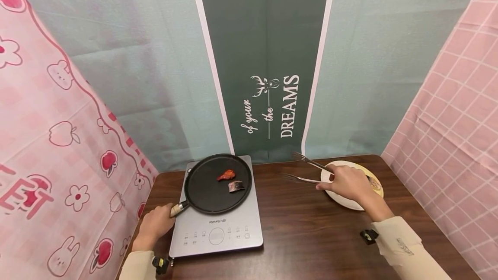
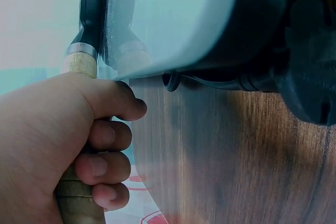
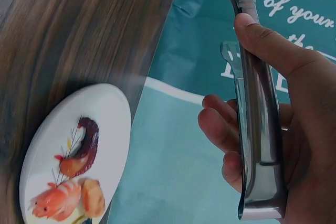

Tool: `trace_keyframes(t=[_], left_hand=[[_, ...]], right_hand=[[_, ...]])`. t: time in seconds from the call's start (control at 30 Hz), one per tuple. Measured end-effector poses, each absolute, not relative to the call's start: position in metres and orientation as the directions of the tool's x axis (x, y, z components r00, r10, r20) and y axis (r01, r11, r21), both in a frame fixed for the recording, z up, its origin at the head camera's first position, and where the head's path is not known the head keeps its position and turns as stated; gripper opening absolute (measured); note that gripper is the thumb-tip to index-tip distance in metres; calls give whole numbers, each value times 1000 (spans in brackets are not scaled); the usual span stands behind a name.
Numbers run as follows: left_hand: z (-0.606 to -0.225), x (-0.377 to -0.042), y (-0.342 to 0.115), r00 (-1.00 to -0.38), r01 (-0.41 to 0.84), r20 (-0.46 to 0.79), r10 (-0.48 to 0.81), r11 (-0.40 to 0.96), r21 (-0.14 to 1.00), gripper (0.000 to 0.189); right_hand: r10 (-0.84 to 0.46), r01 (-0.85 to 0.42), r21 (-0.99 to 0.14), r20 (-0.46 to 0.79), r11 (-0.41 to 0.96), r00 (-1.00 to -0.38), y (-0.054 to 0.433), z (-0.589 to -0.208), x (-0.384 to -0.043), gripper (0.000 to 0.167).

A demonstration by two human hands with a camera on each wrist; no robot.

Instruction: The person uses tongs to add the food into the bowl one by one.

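Observation:
My left hand (image 1: 155, 224) grips the wooden handle (image 2: 80, 198) of a flat black frying pan (image 1: 206, 187), its fingers wrapped round it. On the pan lie a red-brown chicken drumstick (image 1: 226, 175) and a piece of fish (image 1: 235, 186) with dark skin. With my right hand (image 1: 352, 183) I hold metal tongs (image 3: 257, 114) between thumb and fingers. Their tips are spread apart, pointing left, with nothing between them. The right hand is over a white oval plate (image 1: 342, 201), hiding part of it. In the right wrist view the plate shows an orange shrimp shape and a dark curved shape.
The pan sits on a silver induction cooktop (image 1: 254, 228) with a touch panel, at the left of a dark wooden table (image 1: 295, 228). A teal curtain (image 1: 175, 77) with lettering stands close behind the table. Pink patterned cloths (image 1: 439, 120) border both sides.

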State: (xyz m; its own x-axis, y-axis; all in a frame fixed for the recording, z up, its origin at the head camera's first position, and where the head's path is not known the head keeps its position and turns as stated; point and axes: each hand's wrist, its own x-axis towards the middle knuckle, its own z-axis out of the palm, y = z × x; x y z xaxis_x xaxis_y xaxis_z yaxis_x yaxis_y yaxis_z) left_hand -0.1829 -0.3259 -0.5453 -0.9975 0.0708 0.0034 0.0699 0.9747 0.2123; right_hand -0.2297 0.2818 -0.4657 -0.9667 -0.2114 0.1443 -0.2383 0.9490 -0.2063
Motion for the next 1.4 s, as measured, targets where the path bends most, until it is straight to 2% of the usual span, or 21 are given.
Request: trace_keyframes(t=[0.27, 0.43, 0.8, 1.23, 1.4], left_hand=[[-545, -183, -326, -998, 64, -2, 66, 975, 214, 14], [-545, -183, -325, -998, 62, -3, 64, 975, 215, 13], [-545, -183, -326, -998, 62, -7, 65, 974, 217, 14], [-544, -183, -325, -998, 62, -8, 65, 976, 211, 13], [-544, -183, -325, -998, 65, -4, 67, 976, 208, 14]], right_hand=[[-201, -227, -178, 152, 957, -968, 301, -464, -224, 64], [-173, -194, -180, 129, 964, -977, 308, -462, -221, 73], [-150, -163, -191, 80, 968, -986, 325, -461, -215, 68], [-131, -143, -166, 80, 976, -988, 343, -461, -213, 88], [-139, -151, -134, 93, 979, -986, 351, -460, -210, 82]])
